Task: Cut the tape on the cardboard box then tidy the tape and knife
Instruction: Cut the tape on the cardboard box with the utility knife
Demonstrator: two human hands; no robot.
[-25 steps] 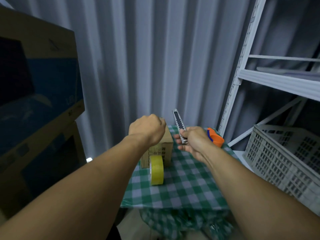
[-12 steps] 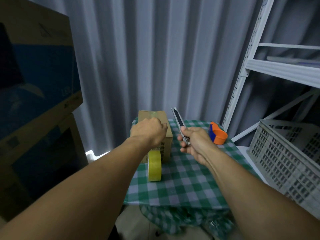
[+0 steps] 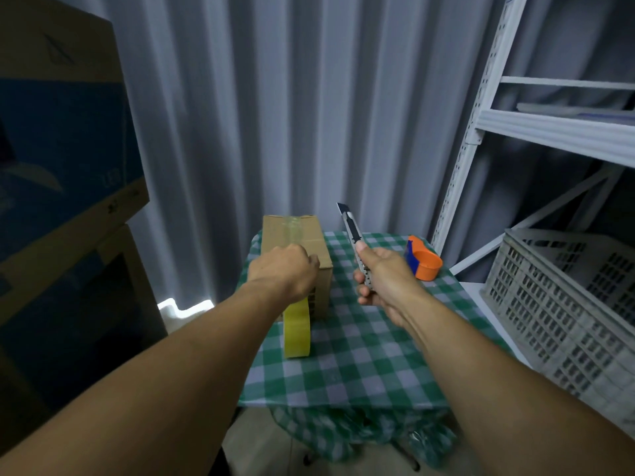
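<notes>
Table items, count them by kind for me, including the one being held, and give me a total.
Cardboard box: 1
Yellow tape roll: 1
Orange and blue tape dispenser: 1
Utility knife, held in right hand: 1
Total: 4

a small tabletop (image 3: 360, 365) is covered with a green and white checked cloth whose edges hang loose over the near side. at the far left of it stands a small brown cardboard box (image 3: 302, 231), sealed along its top with a strip of clear tape. leaning upright on its edge against the near face of the box is a yellow roll of tape (image 3: 297, 333), its rim resting on the cloth. at the far right corner, well apart from the box, sits an orange and blue plastic tape dispenser (image 3: 424, 262). the middle and near parts of the cloth carry nothing else.
</notes>
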